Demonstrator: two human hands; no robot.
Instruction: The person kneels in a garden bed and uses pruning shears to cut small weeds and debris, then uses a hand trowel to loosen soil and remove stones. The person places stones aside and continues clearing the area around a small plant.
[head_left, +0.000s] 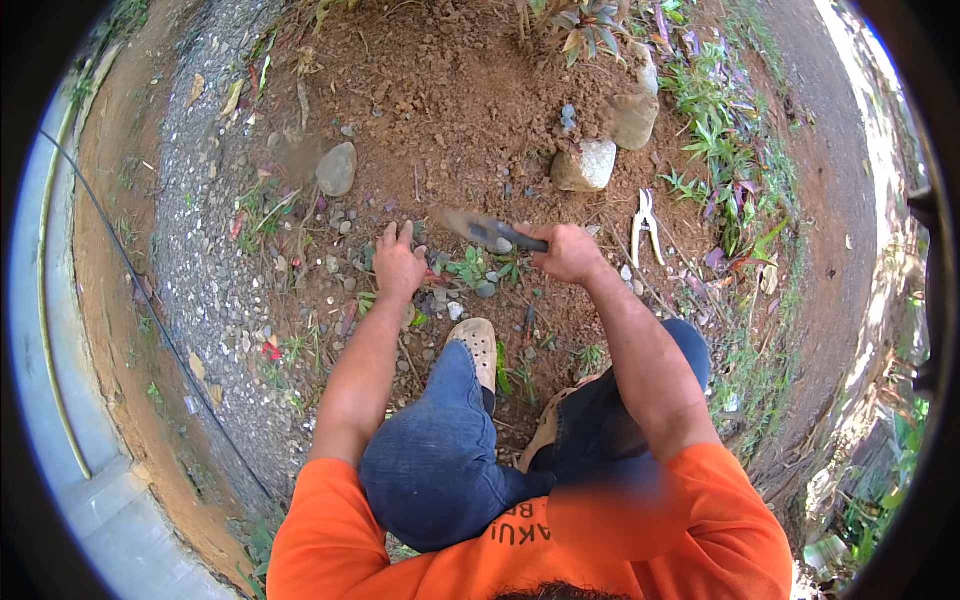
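Observation:
My right hand (568, 251) is closed around the dark handle of a hand tool (491, 229), whose brownish blade is blurred and points left over the soil. The exact kind of tool cannot be told. Low over pebbles and small weeds, my left hand (399, 259) has its fingers spread and holds nothing visible. Between the hands grows a small green weed (471, 268). Pruning shears (645, 227) with pale handles lie on the soil right of my right hand, blades pointing away from me.
A pale rock (585, 165) and a brown rock (635, 120) border the loose soil (450, 97). Another grey stone (337, 169) lies at the left. Leafy plants (720, 142) grow at right. A black cable (161, 322) crosses the gravel, near a concrete edge (60, 375).

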